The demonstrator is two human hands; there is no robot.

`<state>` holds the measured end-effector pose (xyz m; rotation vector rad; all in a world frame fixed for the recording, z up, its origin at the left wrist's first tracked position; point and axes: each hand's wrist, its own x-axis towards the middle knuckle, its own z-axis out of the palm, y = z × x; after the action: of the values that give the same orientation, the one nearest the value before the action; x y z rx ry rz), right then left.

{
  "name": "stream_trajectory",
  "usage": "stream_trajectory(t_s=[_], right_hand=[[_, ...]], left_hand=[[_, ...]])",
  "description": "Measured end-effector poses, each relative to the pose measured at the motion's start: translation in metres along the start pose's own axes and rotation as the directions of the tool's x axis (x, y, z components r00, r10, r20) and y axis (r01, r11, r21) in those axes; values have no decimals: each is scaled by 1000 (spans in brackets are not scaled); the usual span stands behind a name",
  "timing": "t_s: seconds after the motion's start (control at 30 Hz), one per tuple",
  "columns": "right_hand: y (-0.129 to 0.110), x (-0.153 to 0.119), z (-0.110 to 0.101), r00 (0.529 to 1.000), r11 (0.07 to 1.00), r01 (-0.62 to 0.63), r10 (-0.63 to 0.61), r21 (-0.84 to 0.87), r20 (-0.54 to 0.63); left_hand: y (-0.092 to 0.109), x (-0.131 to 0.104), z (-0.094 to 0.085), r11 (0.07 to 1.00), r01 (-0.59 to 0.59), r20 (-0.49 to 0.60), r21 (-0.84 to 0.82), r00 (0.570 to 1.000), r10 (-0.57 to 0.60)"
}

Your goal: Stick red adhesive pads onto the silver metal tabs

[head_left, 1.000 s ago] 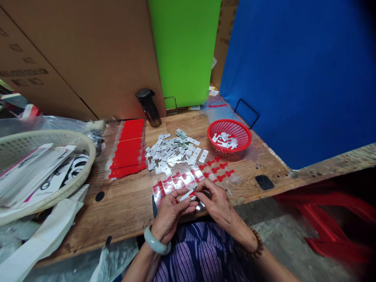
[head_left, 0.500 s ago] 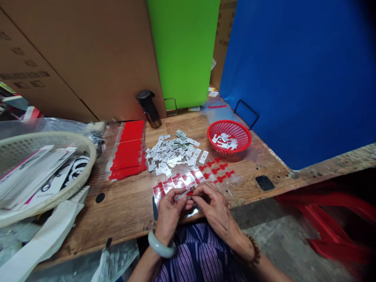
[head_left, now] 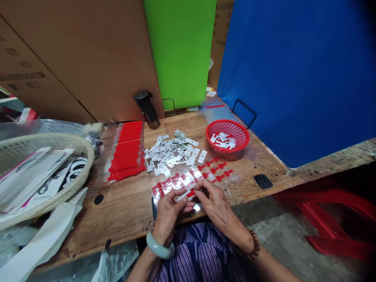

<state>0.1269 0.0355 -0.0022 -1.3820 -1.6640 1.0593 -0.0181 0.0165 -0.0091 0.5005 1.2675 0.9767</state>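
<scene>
My left hand (head_left: 169,213) is closed, with a small flat silver plate (head_left: 183,196) pinched between thumb and fingers. At the plate's right end is a red sticker (head_left: 191,192), gripped by the thumb and forefinger of my right hand (head_left: 216,201). Just beyond both hands lies a clear, shiny sheet of red T-shaped stickers (head_left: 177,182), partly covered by my fingers. Behind it spreads a loose pile of silver plates (head_left: 173,152). A red mesh basket (head_left: 243,145) to the right of the pile holds several plates with red on them.
Stacked red sticker sheets (head_left: 126,150) lie left of the pile, with a dark bottle (head_left: 148,109) behind. A cream basket (head_left: 89,156) of printed cards occupies the far left. Green (head_left: 182,51) and blue (head_left: 293,78) panels stand at the back. A red stool (head_left: 326,219) is at lower right.
The plate between my hands has turned, so its flat face and the red sticker on its right end show more. The whole view has shifted slightly; the surrounding things stay put.
</scene>
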Motion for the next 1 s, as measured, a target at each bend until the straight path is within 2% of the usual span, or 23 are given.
stream_trajectory(t_s=[0.17,0.37,0.7,1.0], right_hand=[[3,1,2,999,993,52,-51,-102,12],[5,1,7,993,976,102,-110,-194,-32],[11,2,9,987,962,153,-159,-226,-11],[8,-1,9,989,954,120,-139,-276,-49]], left_hand=[[0,-1,1,1000,16,-6,-5,1000,-16],[1,-2,2,1000,14,-10,9,1000,-14],[0,-2,2,1000,10,-19,30,1000,-10],[1,-1,0,999,45,-7,15,999,-45]])
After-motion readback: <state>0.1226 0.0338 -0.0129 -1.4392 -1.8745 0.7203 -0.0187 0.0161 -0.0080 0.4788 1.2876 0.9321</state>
